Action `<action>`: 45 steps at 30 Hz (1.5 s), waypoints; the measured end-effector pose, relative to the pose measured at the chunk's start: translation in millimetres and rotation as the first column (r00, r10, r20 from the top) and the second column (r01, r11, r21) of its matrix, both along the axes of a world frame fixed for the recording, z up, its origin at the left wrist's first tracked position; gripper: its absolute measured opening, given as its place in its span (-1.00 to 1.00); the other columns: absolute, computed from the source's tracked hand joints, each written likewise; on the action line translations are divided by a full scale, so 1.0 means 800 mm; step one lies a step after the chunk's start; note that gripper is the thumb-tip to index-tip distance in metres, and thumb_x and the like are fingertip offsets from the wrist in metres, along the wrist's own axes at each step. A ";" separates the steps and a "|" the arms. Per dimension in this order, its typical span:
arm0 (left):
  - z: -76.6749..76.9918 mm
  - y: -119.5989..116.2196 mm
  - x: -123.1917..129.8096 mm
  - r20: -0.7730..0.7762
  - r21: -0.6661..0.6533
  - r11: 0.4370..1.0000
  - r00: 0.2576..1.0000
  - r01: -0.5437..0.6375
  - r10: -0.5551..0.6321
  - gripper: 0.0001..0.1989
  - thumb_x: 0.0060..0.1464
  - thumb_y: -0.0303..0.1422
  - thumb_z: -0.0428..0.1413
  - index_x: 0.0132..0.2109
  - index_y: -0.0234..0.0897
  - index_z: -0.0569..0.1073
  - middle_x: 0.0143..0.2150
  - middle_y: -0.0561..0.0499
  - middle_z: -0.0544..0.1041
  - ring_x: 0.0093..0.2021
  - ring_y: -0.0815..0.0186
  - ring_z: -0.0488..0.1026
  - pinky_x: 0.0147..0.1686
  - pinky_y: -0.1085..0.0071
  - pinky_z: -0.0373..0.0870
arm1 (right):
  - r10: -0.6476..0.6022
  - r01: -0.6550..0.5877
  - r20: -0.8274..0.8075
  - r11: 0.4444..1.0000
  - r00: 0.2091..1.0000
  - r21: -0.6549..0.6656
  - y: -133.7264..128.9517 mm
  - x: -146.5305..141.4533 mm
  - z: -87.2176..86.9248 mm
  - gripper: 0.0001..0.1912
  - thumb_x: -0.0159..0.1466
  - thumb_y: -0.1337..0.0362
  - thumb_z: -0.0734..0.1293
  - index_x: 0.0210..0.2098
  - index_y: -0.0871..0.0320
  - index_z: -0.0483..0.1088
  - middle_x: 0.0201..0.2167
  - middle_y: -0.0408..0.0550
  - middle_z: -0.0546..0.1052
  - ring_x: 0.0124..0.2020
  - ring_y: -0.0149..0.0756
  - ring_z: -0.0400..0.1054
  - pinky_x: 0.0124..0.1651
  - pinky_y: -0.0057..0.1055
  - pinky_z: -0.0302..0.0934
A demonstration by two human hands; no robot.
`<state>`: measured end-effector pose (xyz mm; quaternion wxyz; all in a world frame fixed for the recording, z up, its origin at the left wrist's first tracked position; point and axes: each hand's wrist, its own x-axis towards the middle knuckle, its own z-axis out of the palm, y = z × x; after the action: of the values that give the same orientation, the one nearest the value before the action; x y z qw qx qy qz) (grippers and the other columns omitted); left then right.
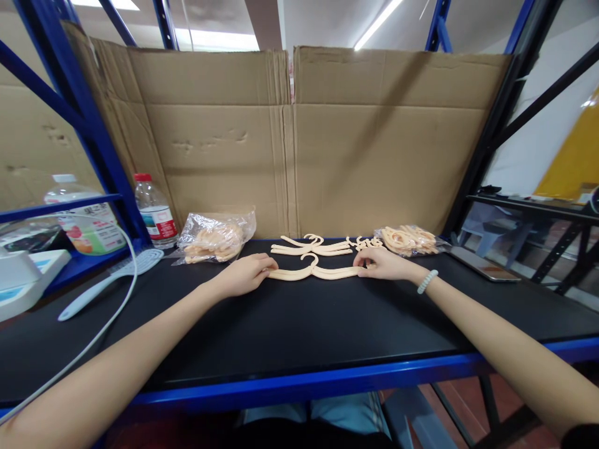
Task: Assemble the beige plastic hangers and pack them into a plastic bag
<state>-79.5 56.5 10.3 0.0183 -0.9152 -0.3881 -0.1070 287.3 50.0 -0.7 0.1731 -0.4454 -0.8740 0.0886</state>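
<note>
Far left: blue metal frame (60,68), with a white device (21,280) and a large clear jug (93,227) with a white cap beside it. A white cable (133,268) hangs in a curve in front of these. A pale hairbrush (110,284) lies on the black surface (299,330), handle toward the near left. Just beyond it, a red-capped bottle (158,218) stands upright. To its right, a clear plastic bag (215,238) of cream-coloured pieces lies near the far edge.

Left hand (246,274): thumb and fingers closed together on the left end of a cream hanger (291,274). The hanger is at the middle of the surface, toward the far side, hook pointing away. Further cream hangers (290,251) lie just behind it. Cardboard panels (210,134) stand upright along the far edge, and a lit strip lamp (379,24) shows above.

Right hand (384,264): fingers curled, thumb and fingertips closed on the hanger's right end; a beaded bracelet (427,282) is on the wrist. Small cream pieces (365,244) lie beyond this hand, and a second clear bag (406,240) is just to their right. A phone-like flat object (486,265) lies farther right. Beyond the black frame at far right: a grey stool (489,227) and a blurred yellow sheet (568,153).
</note>
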 end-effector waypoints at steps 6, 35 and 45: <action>0.000 0.001 0.000 0.010 0.000 1.000 1.000 0.005 -0.005 -0.74 0.15 -0.41 -0.12 -0.13 -0.25 0.44 -0.14 -0.07 0.46 -0.14 0.23 0.41 -0.10 0.34 0.32 | -0.003 0.003 0.007 1.000 1.000 -0.010 -0.001 0.000 0.001 -0.80 0.15 0.20 0.32 -0.32 0.22 0.46 -0.37 -0.02 0.49 -0.40 -0.34 0.28 -0.35 -0.43 0.16; 0.016 0.034 0.011 -0.050 0.158 0.985 0.996 -0.069 0.078 -0.72 0.10 -0.42 -0.08 -0.08 -0.30 0.43 -0.10 -0.12 0.46 -0.07 0.18 0.40 -0.05 0.29 0.31 | -0.209 0.194 0.023 0.940 0.978 0.281 0.042 0.030 0.010 -0.77 0.19 0.38 0.19 -0.30 0.17 0.49 -0.31 0.01 0.55 -0.25 -0.20 0.38 -0.13 -0.28 0.22; 0.000 0.077 0.032 0.073 0.088 0.983 0.985 -0.161 0.155 -0.66 0.06 -0.41 -0.02 -0.02 -0.36 0.43 -0.01 -0.17 0.49 0.01 0.16 0.42 0.03 0.31 0.30 | -0.234 0.180 0.171 0.943 0.957 0.281 0.075 0.018 -0.006 -0.72 0.20 0.44 0.19 -0.20 0.24 0.50 -0.22 0.10 0.56 -0.17 -0.14 0.39 -0.07 -0.30 0.21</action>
<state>-53.6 117.7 10.1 0.0565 -0.8757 -0.4544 -0.1532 302.0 110.2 -5.5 0.1493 -0.5149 -0.8391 -0.0926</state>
